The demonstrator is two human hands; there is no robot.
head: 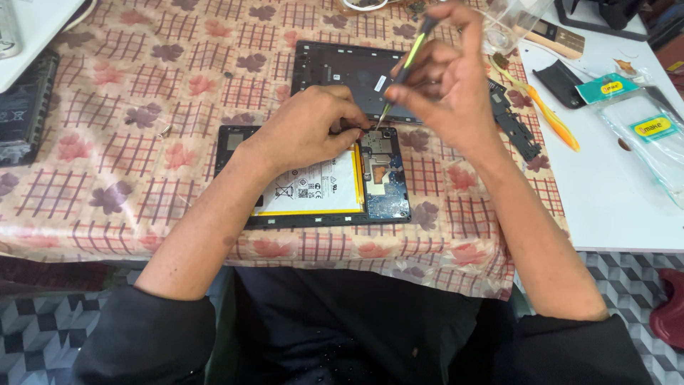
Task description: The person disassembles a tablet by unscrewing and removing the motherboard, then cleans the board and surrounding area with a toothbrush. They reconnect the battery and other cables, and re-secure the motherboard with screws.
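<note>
An opened tablet lies on the flowered tablecloth, its white battery and blue circuit board exposed. My left hand rests on the tablet's upper edge, fingers pressed down beside the board. My right hand hovers above it and grips a black and yellow-green screwdriver, tip pointing down at the board's top corner. The tablet's dark back cover lies just behind.
A black frame strip and an orange pry tool lie right of the tablet. Clear plastic packets sit on the white surface at right. A dark device is at the left edge.
</note>
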